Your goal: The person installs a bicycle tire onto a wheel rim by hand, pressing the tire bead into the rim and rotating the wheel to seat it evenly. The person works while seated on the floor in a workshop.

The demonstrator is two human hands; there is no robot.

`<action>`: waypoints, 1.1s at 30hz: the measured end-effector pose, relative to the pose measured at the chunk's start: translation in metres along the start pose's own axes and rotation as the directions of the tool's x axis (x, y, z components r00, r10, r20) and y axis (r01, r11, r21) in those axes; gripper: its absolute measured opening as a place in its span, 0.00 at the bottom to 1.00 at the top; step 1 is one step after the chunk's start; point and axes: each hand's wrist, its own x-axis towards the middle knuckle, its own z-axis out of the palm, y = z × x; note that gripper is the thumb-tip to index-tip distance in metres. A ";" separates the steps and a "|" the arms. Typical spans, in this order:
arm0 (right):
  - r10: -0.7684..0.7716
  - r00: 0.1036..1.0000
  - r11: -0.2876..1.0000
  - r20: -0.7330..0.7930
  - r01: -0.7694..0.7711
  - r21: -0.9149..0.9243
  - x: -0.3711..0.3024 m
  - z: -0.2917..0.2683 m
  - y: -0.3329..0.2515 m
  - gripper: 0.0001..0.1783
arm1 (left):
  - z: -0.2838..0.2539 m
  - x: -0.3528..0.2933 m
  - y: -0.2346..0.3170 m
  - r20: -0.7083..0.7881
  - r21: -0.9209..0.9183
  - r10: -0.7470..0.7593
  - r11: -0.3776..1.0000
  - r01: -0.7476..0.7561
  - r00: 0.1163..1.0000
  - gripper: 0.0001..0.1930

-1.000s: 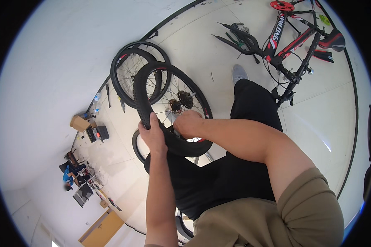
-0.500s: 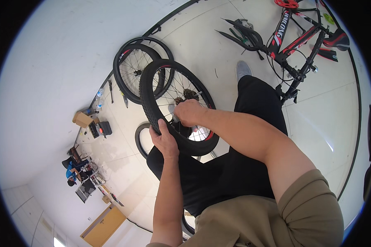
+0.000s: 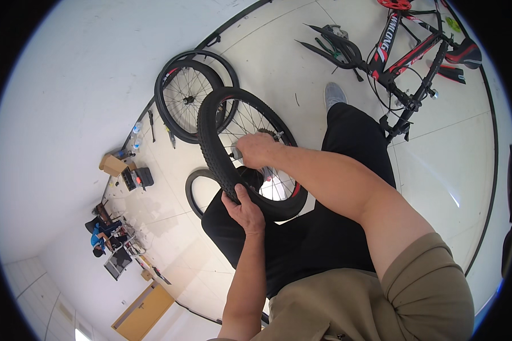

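Observation:
A bicycle wheel with a black knobby tyre (image 3: 209, 136) stands tilted in front of me, its lower rim by my black-trousered legs. My left hand (image 3: 246, 211) grips the tyre at its near left side, thumb on top. My right hand (image 3: 259, 150) is closed at the wheel's hub, in front of the spokes. A small grey metal part (image 3: 236, 152) sticks out beside its fingers; its kind is unclear. My right hand hides most of the hub and sprockets. An axle end (image 3: 279, 135) shows just beyond that hand.
A second wheel (image 3: 164, 108) and a loose tyre (image 3: 233, 71) lie behind, near the wall. Another tyre (image 3: 192, 193) rests by my left knee. A black and red bicycle frame (image 3: 388, 48) lies at the far right. Boxes (image 3: 114, 165) and a seated person (image 3: 98, 238) are at left.
The wheel has shifted slightly right and nearer to me, and my left hand moved with it. My right hand has risen a little and now covers more of the sprockets.

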 end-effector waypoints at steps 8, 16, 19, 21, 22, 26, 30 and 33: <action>0.062 0.997 0.993 0.041 -0.066 0.095 0.001 -0.005 -0.002 0.19 | -0.011 -0.009 -0.021 -0.021 0.047 0.011 0.999 -0.010 1.000 0.25; 0.103 0.995 0.982 -0.009 -0.100 0.159 0.010 -0.003 0.000 0.19 | -0.007 -0.010 -0.024 -0.032 0.045 0.044 0.998 -0.043 0.999 0.20; 0.134 0.991 0.974 -0.001 -0.131 0.183 0.013 -0.003 -0.002 0.20 | -0.009 -0.009 -0.024 -0.040 0.083 0.046 0.996 -0.042 0.998 0.20; 0.150 0.989 0.967 0.009 -0.148 0.209 0.012 -0.004 -0.005 0.20 | -0.012 -0.007 -0.029 -0.049 0.065 0.045 0.997 -0.042 0.998 0.20; 0.154 0.988 0.962 0.018 -0.154 0.226 0.011 -0.006 -0.008 0.20 | -0.011 -0.005 -0.027 -0.053 0.055 0.047 0.998 -0.044 0.997 0.20; 0.157 0.981 0.951 0.115 -0.181 0.249 0.000 -0.023 -0.015 0.20 | -0.016 -0.009 -0.015 -0.030 -0.081 -0.074 0.994 0.072 0.997 0.23; 0.116 0.993 0.971 -0.004 -0.112 0.211 0.007 -0.007 -0.010 0.17 | -0.009 -0.008 -0.008 -0.040 -0.083 -0.117 0.990 0.113 0.992 0.23; 0.114 0.992 0.975 0.062 -0.123 0.186 0.004 -0.011 -0.015 0.18 | -0.006 -0.007 -0.009 -0.049 -0.010 -0.091 0.996 0.091 0.995 0.25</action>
